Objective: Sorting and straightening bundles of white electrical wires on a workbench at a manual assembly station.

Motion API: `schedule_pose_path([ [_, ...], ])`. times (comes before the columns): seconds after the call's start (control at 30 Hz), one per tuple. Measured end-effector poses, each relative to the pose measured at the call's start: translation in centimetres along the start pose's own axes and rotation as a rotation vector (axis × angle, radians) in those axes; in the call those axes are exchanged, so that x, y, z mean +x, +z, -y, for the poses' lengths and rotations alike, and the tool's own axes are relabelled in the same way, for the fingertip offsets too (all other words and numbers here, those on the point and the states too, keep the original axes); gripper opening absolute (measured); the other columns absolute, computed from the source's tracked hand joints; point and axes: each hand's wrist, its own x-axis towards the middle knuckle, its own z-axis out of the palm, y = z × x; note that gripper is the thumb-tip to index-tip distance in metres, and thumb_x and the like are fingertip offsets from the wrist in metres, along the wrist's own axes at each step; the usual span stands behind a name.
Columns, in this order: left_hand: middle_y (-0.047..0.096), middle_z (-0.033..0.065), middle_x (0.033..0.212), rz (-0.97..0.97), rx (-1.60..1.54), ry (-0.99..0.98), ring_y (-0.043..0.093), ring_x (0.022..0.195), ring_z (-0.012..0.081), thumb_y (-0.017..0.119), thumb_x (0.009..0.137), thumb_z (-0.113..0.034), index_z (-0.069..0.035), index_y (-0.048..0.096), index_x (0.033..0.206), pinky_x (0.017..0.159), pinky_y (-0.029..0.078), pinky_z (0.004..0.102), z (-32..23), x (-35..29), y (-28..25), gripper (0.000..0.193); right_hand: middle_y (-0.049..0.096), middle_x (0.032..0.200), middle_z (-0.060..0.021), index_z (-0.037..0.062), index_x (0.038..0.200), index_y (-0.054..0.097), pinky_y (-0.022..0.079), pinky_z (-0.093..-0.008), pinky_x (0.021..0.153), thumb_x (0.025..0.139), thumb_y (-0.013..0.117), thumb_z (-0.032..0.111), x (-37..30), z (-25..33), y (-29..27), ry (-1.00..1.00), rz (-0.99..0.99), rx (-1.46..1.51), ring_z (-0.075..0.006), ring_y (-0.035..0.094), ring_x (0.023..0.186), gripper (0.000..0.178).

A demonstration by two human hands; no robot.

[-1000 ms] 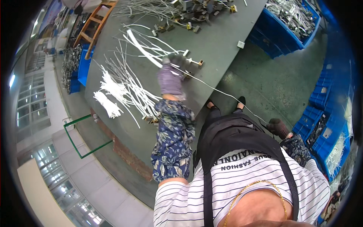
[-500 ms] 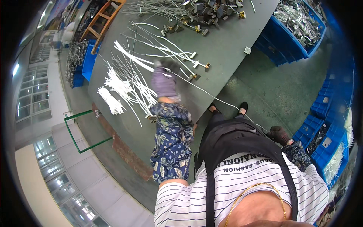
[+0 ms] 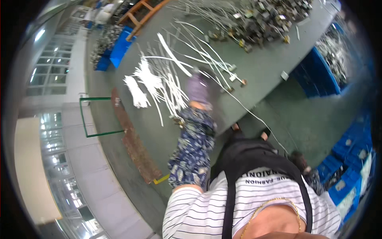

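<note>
My left hand [image 3: 199,88], in a purple glove with dark fingers, reaches over the grey table. Its blurred fingers are closed around a long white cable [image 3: 250,113]. The cable slants across the table edge to my right hand [image 3: 297,160]. That hand, dark-gloved, is curled by my right hip at the cable's other end; its fingers are partly unclear. Beside the left hand lies a thick white bundle of cables [image 3: 170,51]. Several loose cables with small metal connectors [image 3: 234,77] lie just beyond. Left of the hand are more white cables [image 3: 149,79] and a tied bundle [image 3: 135,91].
A heap of metal connectors with cables [image 3: 262,24] covers the table's far side. Blue crates [image 3: 318,75] of similar parts stand to the right, with more blue crates [image 3: 342,163] nearer me. A wooden ladder-like frame [image 3: 139,18] and green metal frame [image 3: 83,117] stand left.
The whole view has swung, so the table and heap sit further right and lower. My left hand remains at the cables; a white strand now stretches out to its left. The right hand stays low.
</note>
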Motion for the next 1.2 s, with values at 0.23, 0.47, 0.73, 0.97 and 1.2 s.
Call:
schedule_pose_path([
  [0.23, 0.062, 0.0188, 0.096, -0.296, 0.468, 0.331, 0.064, 0.085, 0.0336, 0.052, 0.095, -0.036, -0.001, 0.048, 0.107, 0.076, 0.058, 0.0498, -1.6, 1.9, 2.8, 0.038, 0.060, 0.063, -0.0032, 0.0050, 0.070, 0.061, 0.043, -0.0319, 0.055, 0.077, 0.067, 0.022, 0.8, 1.9, -2.5, 0.498, 0.068, 0.534, -0.0123, 0.054, 0.060, 0.019],
  [0.47, 0.062, 0.0215, 0.091, -0.273, 0.547, 0.416, 0.065, 0.076, 0.0331, 0.054, 0.094, -0.036, 0.002, 0.049, 0.108, 0.068, 0.060, 0.0479, -1.9, 1.6, 4.1, 0.040, 0.059, 0.062, -0.0029, 0.0048, 0.072, 0.062, 0.041, -0.0298, 0.053, 0.077, 0.068, 0.019, -0.4, 3.1, -3.7, 0.541, 0.063, 0.663, -0.0114, 0.053, 0.059, 0.016],
  [0.73, 0.061, 0.0101, 0.068, -0.416, 1.426, 0.270, 0.057, 0.054, 0.0211, 0.056, 0.093, -0.034, -0.002, 0.060, 0.084, 0.050, 0.045, 0.0376, 2.7, -0.4, 4.8, 0.033, 0.060, 0.064, -0.0041, 0.0019, 0.077, 0.064, 0.042, -0.0303, 0.054, 0.079, 0.069, 0.022, 0.4, 5.7, -4.4, 0.560, 0.059, 0.625, -0.0127, 0.055, 0.060, 0.021],
  [0.97, 0.057, 0.0132, 0.062, 0.068, 1.994, 0.629, 0.053, 0.054, 0.0220, 0.065, 0.086, -0.036, -0.001, 0.065, 0.087, 0.051, 0.044, 0.0374, 13.1, -2.1, -2.1, 0.036, 0.063, 0.071, -0.0119, -0.0011, 0.081, 0.066, 0.045, -0.0336, 0.063, 0.077, 0.072, 0.030, 8.3, 12.0, -6.5, 0.360, 0.004, 0.604, -0.0180, 0.058, 0.064, 0.032],
  [1.2, 0.052, 0.0045, 0.065, -0.439, 1.482, 0.077, 0.043, 0.057, 0.0163, 0.073, 0.079, -0.036, 0.001, 0.058, 0.080, 0.050, 0.037, 0.0345, 7.9, -1.2, 2.6, 0.040, 0.064, 0.085, -0.0087, -0.0011, 0.100, 0.063, 0.047, -0.0301, 0.063, 0.076, 0.074, 0.025, 17.2, 19.7, -8.1, 0.157, -0.081, 0.602, -0.0129, 0.058, 0.075, 0.037],
])
